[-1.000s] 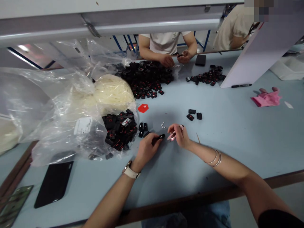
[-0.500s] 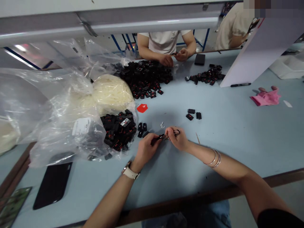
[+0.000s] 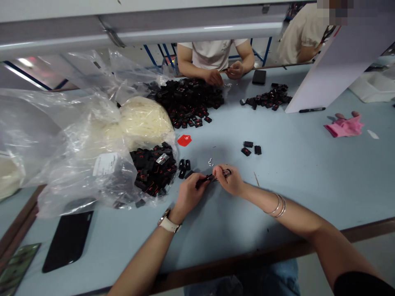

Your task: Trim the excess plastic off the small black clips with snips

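My left hand (image 3: 191,191) is closed on a small black plastic part (image 3: 201,181), its fingers pinching it low over the table. Meeting that part from the right is a small metal-tipped tool with a dark looped handle (image 3: 227,172), gripped in my right hand (image 3: 231,181); its exact kind is too small to make out. Just beyond my fingers lie several tiny white pieces (image 3: 210,162). Several black parts (image 3: 184,164) sit in a group beside my left hand, and three more black parts (image 3: 247,144) lie farther off to the right.
Clear plastic bags (image 3: 105,164) with black parts (image 3: 154,168) and cream-coloured pieces (image 3: 145,119) fill the left. A red tag (image 3: 184,140), phone (image 3: 68,240), pink glove (image 3: 345,126) and upright panel (image 3: 327,70) stand around. Across the table a co-worker's hands (image 3: 224,74) work beside a black pile (image 3: 188,98).
My right hand has shifted slightly left, bringing the tool closer onto the black part. My left hand stays in place.
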Demonstrator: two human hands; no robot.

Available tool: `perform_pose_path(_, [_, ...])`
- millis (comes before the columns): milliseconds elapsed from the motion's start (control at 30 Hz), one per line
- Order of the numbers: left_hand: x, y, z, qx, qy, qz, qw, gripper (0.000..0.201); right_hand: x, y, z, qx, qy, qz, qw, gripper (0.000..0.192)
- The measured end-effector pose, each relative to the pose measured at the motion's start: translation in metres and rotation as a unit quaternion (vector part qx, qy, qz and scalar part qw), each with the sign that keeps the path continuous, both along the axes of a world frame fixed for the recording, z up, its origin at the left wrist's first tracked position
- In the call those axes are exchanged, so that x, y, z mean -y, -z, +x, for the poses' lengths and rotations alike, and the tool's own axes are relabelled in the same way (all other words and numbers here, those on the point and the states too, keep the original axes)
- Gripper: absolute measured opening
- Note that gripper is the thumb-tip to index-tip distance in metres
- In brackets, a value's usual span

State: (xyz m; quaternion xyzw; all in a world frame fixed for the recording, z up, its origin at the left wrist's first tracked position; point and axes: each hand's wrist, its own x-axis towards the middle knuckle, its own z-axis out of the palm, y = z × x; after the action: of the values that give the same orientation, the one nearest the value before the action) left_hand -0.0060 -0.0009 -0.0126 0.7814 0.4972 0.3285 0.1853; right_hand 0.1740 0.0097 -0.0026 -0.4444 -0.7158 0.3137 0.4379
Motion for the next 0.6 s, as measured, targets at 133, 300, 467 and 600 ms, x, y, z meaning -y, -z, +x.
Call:
perform_pose_path(133, [0.001,0.000,0.000,-0.006,-0.001,-0.012,1.000,0.007,-0.001,-0.001,-0.001,0.032,0.002,0.002,0.999,0.042])
perform_pose_path(300, [0.001,-0.002,0.000,-0.003,-0.001,-0.015,1.000,0.008,-0.001,-0.005,-0.002,0.077,-0.006,-0.005,0.997,0.043])
perform_pose_path(467, [0.000,-0.001,0.000,0.002,0.004,-0.019,1.000,0.009,0.002,-0.008,-0.004,0.142,-0.012,-0.002,0.990,0.040])
perform_pose_path(600, [0.000,0.000,-0.001,0.009,0.008,-0.008,1.000,0.010,0.003,-0.013,-0.006,0.192,-0.009,0.003,0.981,0.035])
